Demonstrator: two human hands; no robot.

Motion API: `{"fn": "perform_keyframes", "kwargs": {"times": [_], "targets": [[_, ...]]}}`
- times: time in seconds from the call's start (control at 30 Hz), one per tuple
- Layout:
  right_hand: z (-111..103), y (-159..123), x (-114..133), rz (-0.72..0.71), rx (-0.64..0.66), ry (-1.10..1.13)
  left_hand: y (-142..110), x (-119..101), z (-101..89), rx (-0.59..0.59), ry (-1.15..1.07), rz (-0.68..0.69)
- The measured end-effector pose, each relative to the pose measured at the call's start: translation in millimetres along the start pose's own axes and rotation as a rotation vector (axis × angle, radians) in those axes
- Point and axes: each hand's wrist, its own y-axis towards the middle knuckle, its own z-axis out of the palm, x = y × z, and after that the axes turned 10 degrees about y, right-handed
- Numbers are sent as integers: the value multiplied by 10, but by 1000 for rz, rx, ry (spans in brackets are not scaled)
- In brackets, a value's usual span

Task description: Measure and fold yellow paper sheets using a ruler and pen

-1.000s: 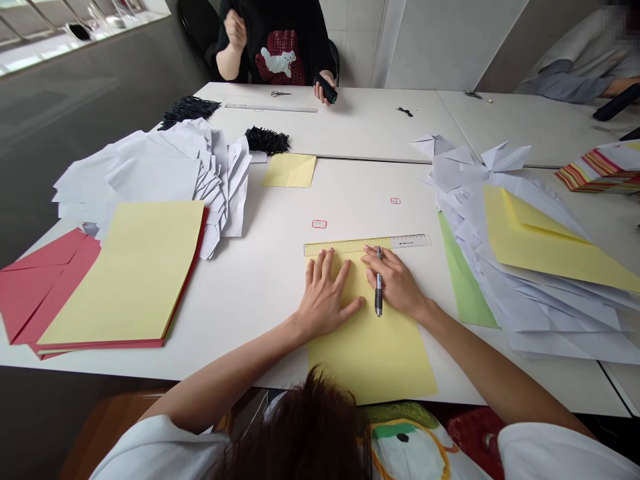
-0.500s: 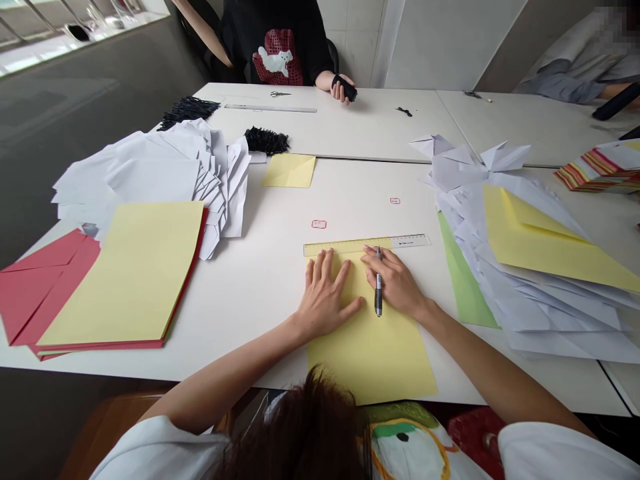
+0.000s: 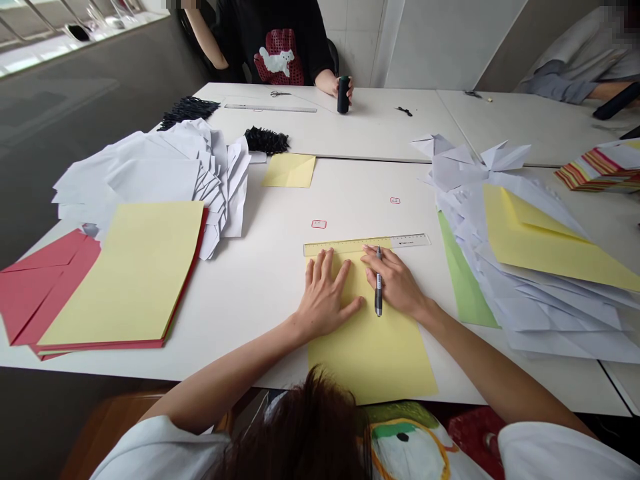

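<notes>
A yellow sheet of paper (image 3: 370, 367) lies in front of me, reaching the table's near edge. Across its far end rests a clear ruler (image 3: 410, 241), slightly tilted, its right part extending beyond the sheet. My left hand (image 3: 325, 293) is spread flat on the paper, fingertips at the ruler's near edge. A pen (image 3: 379, 293) with a dark grip is held in my right hand (image 3: 397, 280), pointing along the sheet. The fingers of that hand also reach the ruler's near edge; their undersides are hidden.
On the left are a stack of yellow and red sheets (image 3: 125, 280) and piled white paper (image 3: 145, 167). More white paper (image 3: 545, 300) with a yellow envelope (image 3: 540, 233) is at right. Opposite, a person's hand (image 3: 327, 83) holds a black thread spool (image 3: 343, 95).
My hands, the ruler and the sheet have stayed in place. Across the table, the person's black spool has turned upright and come down to the tabletop; their other arm has shifted right.
</notes>
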Motion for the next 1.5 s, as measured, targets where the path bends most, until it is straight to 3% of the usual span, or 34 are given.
{"fn": "perform_keyframes", "kwargs": {"times": [1.5], "targets": [[0,-9,-4,-15,-6,-24,12,-6,-6,24,-51,-1]]}}
